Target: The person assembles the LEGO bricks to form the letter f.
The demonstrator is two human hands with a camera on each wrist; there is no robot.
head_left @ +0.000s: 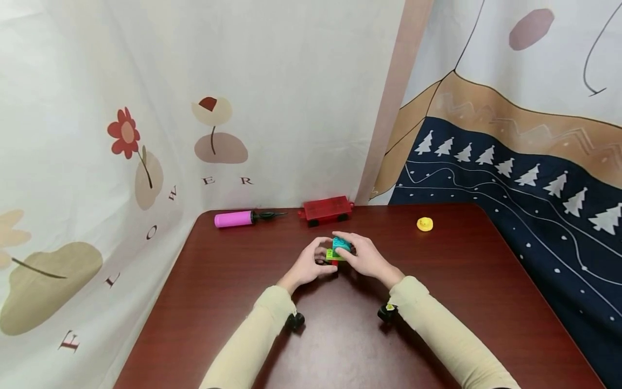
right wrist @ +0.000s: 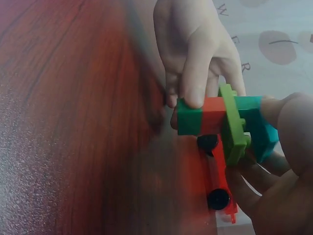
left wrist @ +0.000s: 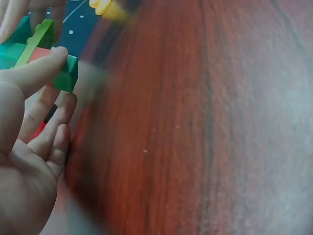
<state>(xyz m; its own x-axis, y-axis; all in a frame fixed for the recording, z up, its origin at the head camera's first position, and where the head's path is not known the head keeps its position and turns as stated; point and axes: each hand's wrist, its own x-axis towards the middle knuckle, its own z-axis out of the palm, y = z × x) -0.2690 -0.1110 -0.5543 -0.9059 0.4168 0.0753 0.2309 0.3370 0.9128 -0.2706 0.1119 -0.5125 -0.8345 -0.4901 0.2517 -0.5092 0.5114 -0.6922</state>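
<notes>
Both hands meet over the middle of the table on one stack of toy building bricks. At one end of the stack is a dark green brick (right wrist: 190, 120), followed by a red brick (right wrist: 213, 115), a flat lime green plate (right wrist: 234, 127) and teal bricks (right wrist: 264, 134). The left hand (head_left: 307, 263) pinches the dark green and red end, its thumb lying across the side. On the opposite end, the right hand (head_left: 365, 255) grips the teal part between thumb and fingers. Part of the teal part is hidden behind the right fingers.
A red toy wagon (head_left: 326, 208) with black wheels stands at the table's back edge. Left of it lies a pink hand pump (head_left: 234, 219) with a black nozzle. A small yellow rubber duck (head_left: 425, 224) sits at the back right. Printed curtains hang behind the table (head_left: 233, 292).
</notes>
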